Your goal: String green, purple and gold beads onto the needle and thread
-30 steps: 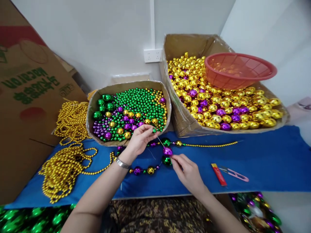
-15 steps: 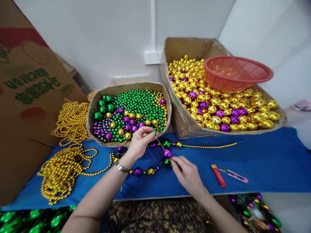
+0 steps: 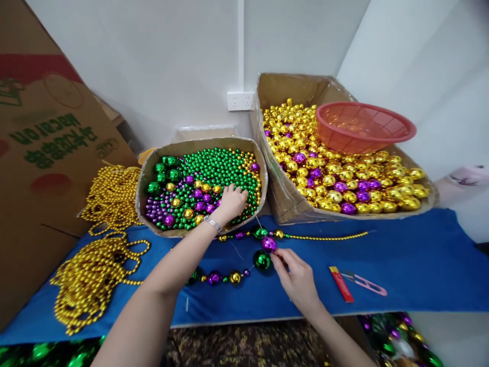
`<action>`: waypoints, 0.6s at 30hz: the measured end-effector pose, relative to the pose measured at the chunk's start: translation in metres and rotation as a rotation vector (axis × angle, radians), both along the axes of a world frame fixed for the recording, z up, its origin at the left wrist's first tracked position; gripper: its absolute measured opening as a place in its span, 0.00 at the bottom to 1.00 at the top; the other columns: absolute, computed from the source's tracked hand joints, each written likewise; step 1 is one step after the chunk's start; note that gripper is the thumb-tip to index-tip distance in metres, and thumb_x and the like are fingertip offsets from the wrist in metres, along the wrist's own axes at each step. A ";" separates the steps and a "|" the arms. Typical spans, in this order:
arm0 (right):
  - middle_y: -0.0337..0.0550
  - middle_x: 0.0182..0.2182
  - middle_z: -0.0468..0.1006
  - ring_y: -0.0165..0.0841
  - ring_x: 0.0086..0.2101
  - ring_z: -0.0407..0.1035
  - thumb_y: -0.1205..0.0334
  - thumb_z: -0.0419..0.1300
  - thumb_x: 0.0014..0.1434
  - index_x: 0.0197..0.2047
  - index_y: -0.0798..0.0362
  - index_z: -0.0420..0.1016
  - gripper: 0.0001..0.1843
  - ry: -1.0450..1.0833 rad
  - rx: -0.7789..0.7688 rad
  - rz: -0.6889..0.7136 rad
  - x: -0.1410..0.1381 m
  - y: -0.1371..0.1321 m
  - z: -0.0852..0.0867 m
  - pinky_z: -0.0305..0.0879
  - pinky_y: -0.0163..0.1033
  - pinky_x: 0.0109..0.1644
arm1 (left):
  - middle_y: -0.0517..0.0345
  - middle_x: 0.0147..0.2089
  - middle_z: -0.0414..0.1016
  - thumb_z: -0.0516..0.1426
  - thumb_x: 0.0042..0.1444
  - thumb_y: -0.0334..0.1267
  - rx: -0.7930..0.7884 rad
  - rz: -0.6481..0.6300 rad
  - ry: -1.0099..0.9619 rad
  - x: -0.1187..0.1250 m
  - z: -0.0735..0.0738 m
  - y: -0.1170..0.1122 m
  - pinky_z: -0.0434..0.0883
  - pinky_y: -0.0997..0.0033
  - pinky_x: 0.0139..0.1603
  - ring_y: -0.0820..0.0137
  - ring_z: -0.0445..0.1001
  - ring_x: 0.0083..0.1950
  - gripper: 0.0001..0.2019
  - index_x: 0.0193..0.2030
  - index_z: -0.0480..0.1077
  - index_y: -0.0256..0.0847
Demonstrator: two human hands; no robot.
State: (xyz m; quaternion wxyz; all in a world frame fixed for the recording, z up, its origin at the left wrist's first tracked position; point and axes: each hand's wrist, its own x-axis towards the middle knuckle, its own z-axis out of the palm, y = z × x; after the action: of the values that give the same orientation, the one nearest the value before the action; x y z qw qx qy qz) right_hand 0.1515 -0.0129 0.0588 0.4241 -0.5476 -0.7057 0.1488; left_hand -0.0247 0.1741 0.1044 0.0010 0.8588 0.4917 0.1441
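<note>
1. Right hand (image 3: 296,275): its grip is narrow, thumb and forefinger pinching the lower edge of a glossy, round purple bead (image 3: 269,244) above the blue cloth on the desk (image 3: 405,275).
2. A mirror-smooth green bead (image 3: 262,260), larger and round, sits just below the purple one.
3. Left hand (image 3: 234,200): it reaches into a low cardboard box (image 3: 142,204) with tape-shiny edges, fingers bent over small, shiny green beads (image 3: 214,162); whether its grip holds any, I cannot tell.
4. Left on the cloth, fine gold strands (image 3: 82,285) lie in a knobbly, looping heap.
5. Right, pink-handled snips (image 3: 369,285) lie beside a flat, oblong red-and-yellow packet (image 3: 342,285).
6. Behind, a latticed red plastic basket (image 3: 364,127) rests on gold beads (image 3: 328,179).
</note>
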 end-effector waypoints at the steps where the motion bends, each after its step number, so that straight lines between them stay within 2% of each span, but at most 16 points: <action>1: 0.41 0.31 0.77 0.33 0.32 0.73 0.61 0.51 0.66 0.38 0.51 0.71 0.09 0.002 0.001 0.000 0.001 0.000 0.000 0.66 0.35 0.38 | 0.43 0.43 0.73 0.59 0.55 0.34 -0.001 -0.005 0.017 0.000 0.000 0.000 0.63 0.47 0.54 0.49 0.65 0.55 0.10 0.44 0.72 0.37; 4: 0.41 0.32 0.77 0.32 0.32 0.73 0.61 0.51 0.66 0.39 0.51 0.72 0.09 0.003 -0.002 -0.003 0.004 -0.001 -0.001 0.66 0.35 0.38 | 0.47 0.45 0.71 0.58 0.56 0.34 -0.031 -0.082 -0.100 -0.005 0.002 -0.011 0.67 0.58 0.51 0.59 0.70 0.49 0.13 0.49 0.71 0.38; 7: 0.41 0.32 0.76 0.32 0.32 0.72 0.62 0.52 0.66 0.40 0.51 0.72 0.08 -0.014 -0.009 0.006 0.006 -0.002 -0.003 0.66 0.35 0.38 | 0.51 0.46 0.67 0.58 0.57 0.38 -0.133 -0.216 -0.380 -0.017 0.006 -0.033 0.70 0.67 0.45 0.66 0.71 0.45 0.16 0.53 0.69 0.40; 11: 0.41 0.32 0.76 0.32 0.32 0.72 0.63 0.51 0.66 0.41 0.51 0.72 0.09 -0.036 -0.002 0.036 0.004 -0.002 -0.004 0.65 0.35 0.38 | 0.52 0.46 0.67 0.60 0.56 0.38 -0.191 -0.255 -0.547 -0.030 0.008 -0.057 0.71 0.67 0.41 0.67 0.70 0.44 0.17 0.52 0.67 0.41; 18: 0.41 0.29 0.74 0.31 0.30 0.71 0.63 0.51 0.67 0.40 0.52 0.72 0.09 -0.085 0.021 0.060 -0.003 -0.001 -0.005 0.65 0.35 0.35 | 0.51 0.46 0.69 0.61 0.54 0.36 -0.089 -0.208 -0.562 -0.036 0.005 -0.068 0.72 0.64 0.43 0.65 0.71 0.45 0.16 0.50 0.66 0.40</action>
State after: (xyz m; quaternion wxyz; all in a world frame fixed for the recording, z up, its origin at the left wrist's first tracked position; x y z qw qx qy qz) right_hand 0.1485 -0.0143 0.0539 0.3949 -0.5275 -0.7408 0.1305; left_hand -0.0610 0.1066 0.1096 0.1894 0.8300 0.3876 0.3535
